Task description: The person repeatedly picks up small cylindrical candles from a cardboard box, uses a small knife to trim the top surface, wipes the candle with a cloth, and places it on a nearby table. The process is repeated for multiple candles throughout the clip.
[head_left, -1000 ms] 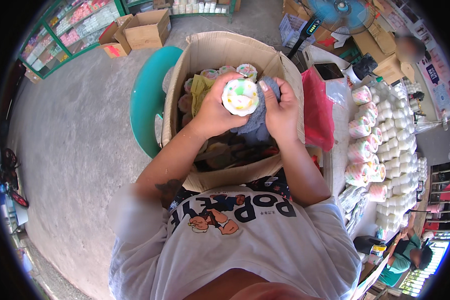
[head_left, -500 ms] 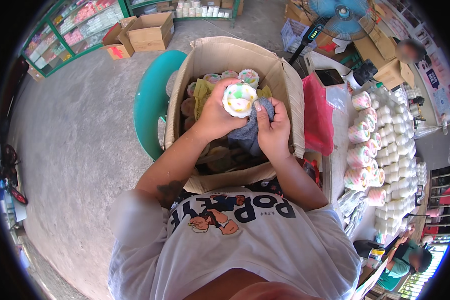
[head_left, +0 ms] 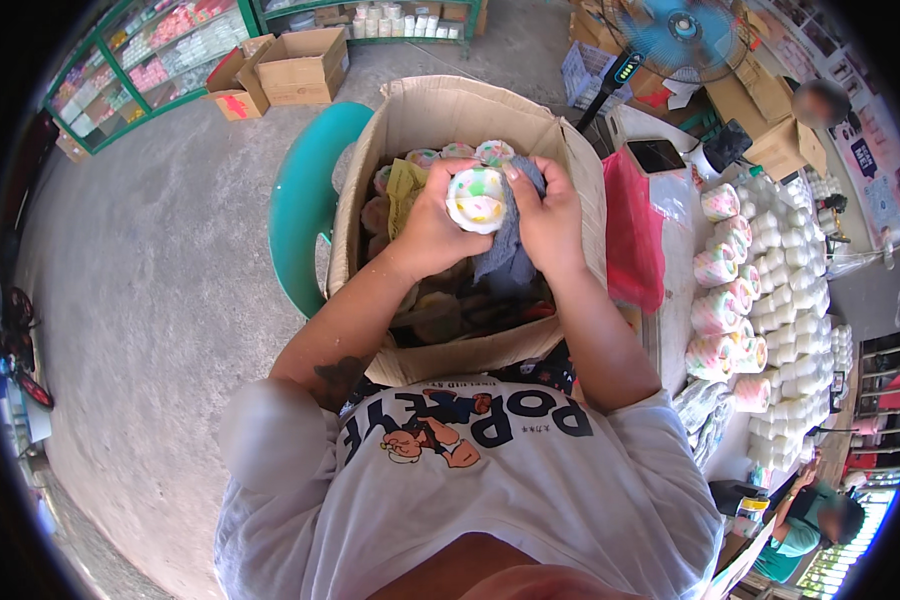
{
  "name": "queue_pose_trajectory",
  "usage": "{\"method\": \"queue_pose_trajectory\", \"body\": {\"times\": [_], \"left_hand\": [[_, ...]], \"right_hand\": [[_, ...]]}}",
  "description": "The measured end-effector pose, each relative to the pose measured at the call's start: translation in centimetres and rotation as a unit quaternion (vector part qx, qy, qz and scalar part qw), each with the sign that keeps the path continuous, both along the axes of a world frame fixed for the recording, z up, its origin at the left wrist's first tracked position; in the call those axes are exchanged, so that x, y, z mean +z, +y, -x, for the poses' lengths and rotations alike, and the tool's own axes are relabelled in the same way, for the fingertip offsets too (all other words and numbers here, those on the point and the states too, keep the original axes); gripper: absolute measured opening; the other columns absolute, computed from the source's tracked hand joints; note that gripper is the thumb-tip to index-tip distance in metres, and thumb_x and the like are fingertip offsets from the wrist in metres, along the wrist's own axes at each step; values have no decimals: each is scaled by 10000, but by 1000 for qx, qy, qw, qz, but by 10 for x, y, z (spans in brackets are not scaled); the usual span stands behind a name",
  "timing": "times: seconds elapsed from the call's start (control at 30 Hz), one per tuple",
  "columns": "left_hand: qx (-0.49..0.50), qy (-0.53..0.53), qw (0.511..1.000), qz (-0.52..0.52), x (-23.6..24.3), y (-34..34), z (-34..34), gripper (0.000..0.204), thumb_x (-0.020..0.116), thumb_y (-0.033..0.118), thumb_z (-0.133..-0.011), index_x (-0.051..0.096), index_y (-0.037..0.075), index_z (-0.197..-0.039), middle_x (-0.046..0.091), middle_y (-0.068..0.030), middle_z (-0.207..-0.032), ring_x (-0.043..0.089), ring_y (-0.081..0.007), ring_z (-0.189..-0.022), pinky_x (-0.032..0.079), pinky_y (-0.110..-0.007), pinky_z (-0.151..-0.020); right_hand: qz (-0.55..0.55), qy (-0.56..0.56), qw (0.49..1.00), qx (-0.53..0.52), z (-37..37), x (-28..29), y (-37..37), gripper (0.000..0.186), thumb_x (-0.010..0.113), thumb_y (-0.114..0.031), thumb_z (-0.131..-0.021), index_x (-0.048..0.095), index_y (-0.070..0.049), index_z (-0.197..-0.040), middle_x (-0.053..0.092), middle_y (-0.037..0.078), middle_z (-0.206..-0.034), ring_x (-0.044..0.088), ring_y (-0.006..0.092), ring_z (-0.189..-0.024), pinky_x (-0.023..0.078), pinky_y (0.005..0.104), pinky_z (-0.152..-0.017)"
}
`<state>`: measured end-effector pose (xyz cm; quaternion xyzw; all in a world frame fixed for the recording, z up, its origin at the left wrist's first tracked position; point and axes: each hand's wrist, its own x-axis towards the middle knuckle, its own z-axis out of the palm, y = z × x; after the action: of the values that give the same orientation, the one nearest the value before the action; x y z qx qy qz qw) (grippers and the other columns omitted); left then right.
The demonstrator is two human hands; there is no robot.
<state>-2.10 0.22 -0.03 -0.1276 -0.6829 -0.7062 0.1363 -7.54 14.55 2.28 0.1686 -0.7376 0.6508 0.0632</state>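
Note:
My left hand (head_left: 433, 229) is closed around a small cup-shaped piece (head_left: 477, 200), white with green, pink and yellow patches and a scalloped rim. Its round face points up. With my right hand (head_left: 551, 215) I grip a grey cloth (head_left: 510, 245) and press it against the cup's right side. Both hands are above an open cardboard box (head_left: 448, 100), where more of the same patterned cups (head_left: 493, 152) stand along the far side. A piece of yellow paper (head_left: 403, 192) sits among them. The lower contents are partly hidden by my hands and shadow.
A teal plastic chair (head_left: 305, 215) stands left of the box. To the right, a table holds a phone (head_left: 656, 156), patterned cups (head_left: 716, 312) and rows of white ones (head_left: 785, 300). A fan (head_left: 682, 28) stands at far right. Another person (head_left: 805, 525) is at lower right.
My right hand has shifted up and brought the grey cloth closer around the cup's right side. My left hand keeps the cup in nearly the same place.

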Motion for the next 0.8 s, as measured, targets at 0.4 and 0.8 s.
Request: {"method": "queue_pose_trajectory", "body": {"times": [0.4, 0.8], "left_hand": [[43, 118, 992, 24, 3, -1, 3, 815, 787, -62, -594, 329, 96, -1249, 491, -95, -1200, 522, -187, -1127, 453, -318, -941], [44, 84, 996, 5, -3, -2, 4, 774, 777, -53, -604, 342, 66, -1232, 523, -86, -1154, 547, -168, -1078, 464, -303, -913]], "right_hand": [[104, -66, 986, 108, -39, 19, 34, 217, 657, -116, -884, 583, 7, -1047, 620, 9, -912, 555, 55, -797, 470, 225, -715], [-122, 111, 986, -13, -7, 27, 5, 239, 670, -154, -830, 595, 20, -977, 647, 159, -905, 623, 218, -800, 490, 329, -723]]}}
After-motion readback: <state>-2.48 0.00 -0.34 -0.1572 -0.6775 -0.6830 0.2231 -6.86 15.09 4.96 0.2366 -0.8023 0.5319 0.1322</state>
